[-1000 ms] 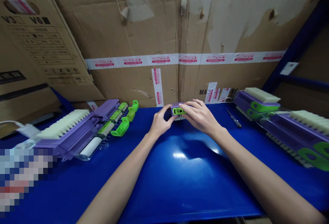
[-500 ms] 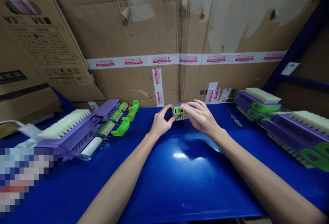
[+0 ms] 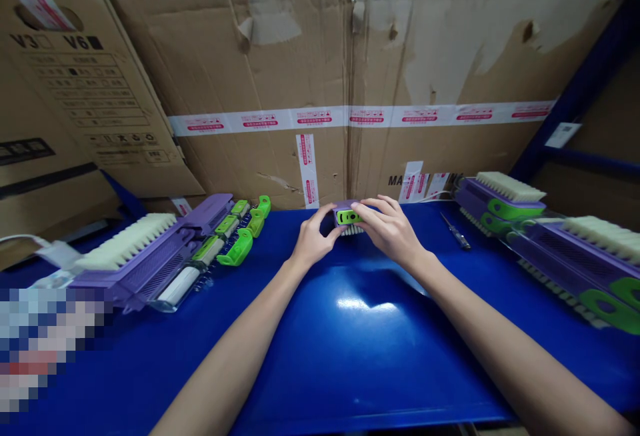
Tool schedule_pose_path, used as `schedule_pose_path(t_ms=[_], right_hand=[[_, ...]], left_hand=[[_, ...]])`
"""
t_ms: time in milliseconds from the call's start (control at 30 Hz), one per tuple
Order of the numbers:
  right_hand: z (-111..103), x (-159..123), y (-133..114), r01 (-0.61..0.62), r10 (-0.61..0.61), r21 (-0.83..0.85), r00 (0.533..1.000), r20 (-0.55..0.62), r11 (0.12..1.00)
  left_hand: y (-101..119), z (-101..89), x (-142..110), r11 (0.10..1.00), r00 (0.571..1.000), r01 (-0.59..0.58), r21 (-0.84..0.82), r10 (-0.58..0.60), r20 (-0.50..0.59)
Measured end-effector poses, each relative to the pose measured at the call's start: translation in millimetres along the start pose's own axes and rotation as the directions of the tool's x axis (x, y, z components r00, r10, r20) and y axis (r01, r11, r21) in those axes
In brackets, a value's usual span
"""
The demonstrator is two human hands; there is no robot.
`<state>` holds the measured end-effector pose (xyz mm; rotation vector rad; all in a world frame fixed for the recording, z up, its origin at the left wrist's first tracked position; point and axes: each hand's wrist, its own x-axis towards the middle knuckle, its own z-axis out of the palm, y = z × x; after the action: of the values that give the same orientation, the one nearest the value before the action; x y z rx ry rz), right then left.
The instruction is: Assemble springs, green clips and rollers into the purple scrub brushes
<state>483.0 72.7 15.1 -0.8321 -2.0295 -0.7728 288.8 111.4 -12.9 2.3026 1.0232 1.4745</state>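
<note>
A small purple-and-green brush (image 3: 345,217) with white bristles underneath is held end-on at the far middle of the blue table. My left hand (image 3: 311,236) grips its left side, thumb below and fingers above. From the right, my right hand (image 3: 394,228) closes on it, with fingertips at the green end plate, which has a dark slot and a hole. The fingers cover most of the brush's right part, and its length behind the end plate cannot be seen.
Purple brush bodies (image 3: 150,271) and loose green end pieces (image 3: 236,248) lie on the left. Assembled purple-and-green brushes (image 3: 565,259) stand on the right, beside a thin screwdriver (image 3: 456,232). Cardboard (image 3: 260,156) walls the back of the blue table (image 3: 320,369).
</note>
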Motion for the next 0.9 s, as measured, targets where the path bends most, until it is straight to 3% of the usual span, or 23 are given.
schedule_pose_path(t_ms=[333, 600, 767, 900], right_hand=[[2.1, 1.7, -1.8, -0.021, 0.021, -0.033, 1.000, 0.008, 0.999], [-1.1, 2.4, -3.7, -0.117, 0.111, 0.050, 0.988, 0.109, 0.992], [3.9, 0.0, -5.2, -0.265, 0.254, 0.223, 0.964, 0.079, 0.938], [11.6, -2.6, -5.9, -0.430, 0.439, 0.341, 0.897, 0.055, 0.836]], left_hand=[[-0.3, 0.7, 0.4, 1.000, 1.000, 0.011, -0.014, -0.011, -0.002], [-0.2, -1.0, 0.7, 1.000, 1.000, 0.014, -0.017, -0.014, 0.016], [0.2, -1.8, 1.4, 1.000, 1.000, 0.006, -0.005, -0.006, 0.019], [-0.1, -2.3, 0.6, 1.000, 0.999, -0.005, 0.008, 0.005, 0.034]])
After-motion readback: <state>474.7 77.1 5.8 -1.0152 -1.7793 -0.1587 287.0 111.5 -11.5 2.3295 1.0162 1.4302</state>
